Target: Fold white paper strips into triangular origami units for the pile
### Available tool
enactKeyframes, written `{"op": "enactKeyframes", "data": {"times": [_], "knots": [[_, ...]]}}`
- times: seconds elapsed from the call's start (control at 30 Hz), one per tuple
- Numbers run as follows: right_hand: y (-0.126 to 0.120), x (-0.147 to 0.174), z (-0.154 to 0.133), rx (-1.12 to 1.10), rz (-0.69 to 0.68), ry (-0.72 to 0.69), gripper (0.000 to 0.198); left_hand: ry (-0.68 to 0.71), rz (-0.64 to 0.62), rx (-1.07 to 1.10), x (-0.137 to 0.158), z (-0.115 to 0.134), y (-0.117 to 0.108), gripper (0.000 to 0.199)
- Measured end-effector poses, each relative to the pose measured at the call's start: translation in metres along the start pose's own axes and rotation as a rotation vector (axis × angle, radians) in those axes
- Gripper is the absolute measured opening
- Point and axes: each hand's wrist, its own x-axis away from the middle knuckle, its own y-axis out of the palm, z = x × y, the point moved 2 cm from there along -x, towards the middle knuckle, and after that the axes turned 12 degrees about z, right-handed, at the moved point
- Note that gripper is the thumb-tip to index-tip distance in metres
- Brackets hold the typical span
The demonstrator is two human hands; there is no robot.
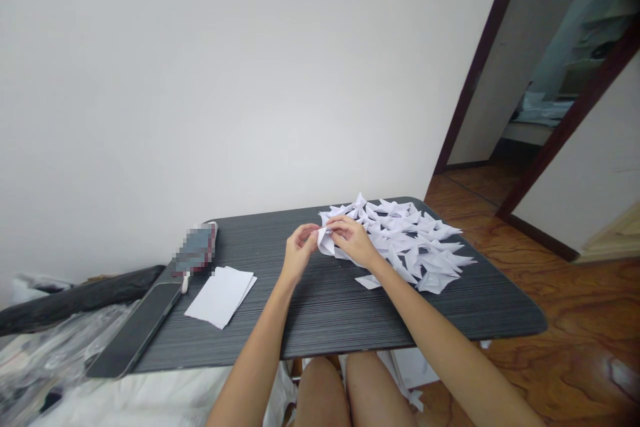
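Between my two hands is a small piece of folded white paper (325,239), raised above the dark table (265,240). My left hand (301,243) pinches its left side between thumb and fingers. On its right side, the fingers of my right hand (350,237) are closed on the same paper. Just behind and to the right lies a wide heap of folded white paper boats (400,233) with pointed ends. My right wrist passes in front of part of this heap. A short stack of flat white paper sheets (223,297) rests on the table left of my left forearm.
A black phone (137,330) lies along the table's left edge, near a blurred-out item (195,250). Beyond that edge are a black roll (85,297) and clear plastic wrapping (65,347). A white wall stands behind the table. On the right, a doorway (500,80) opens over wooden floor.
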Motion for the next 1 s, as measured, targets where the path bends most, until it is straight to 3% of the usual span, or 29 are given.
{"op": "enactKeyframes", "data": {"times": [0.23,0.4,0.57,0.8,1.0], "knots": [[0.002,0.001,0.011,0.033,0.145,0.067,0.009,0.042,-0.071,-0.177,0.004,-0.009,0.004,0.059],[0.007,0.003,0.009,0.023,0.152,0.056,0.008,0.088,0.078,-0.188,0.002,-0.015,0.002,0.045],[0.009,0.006,0.006,0.058,0.158,0.036,0.007,0.092,0.142,-0.147,0.003,-0.014,0.002,0.04],[0.01,0.009,0.007,0.043,0.12,0.113,0.012,0.109,0.146,-0.147,0.005,-0.014,0.003,0.051],[0.009,0.008,0.008,0.046,0.019,0.125,0.024,-0.018,0.068,-0.042,0.009,-0.007,0.01,0.053]]}}
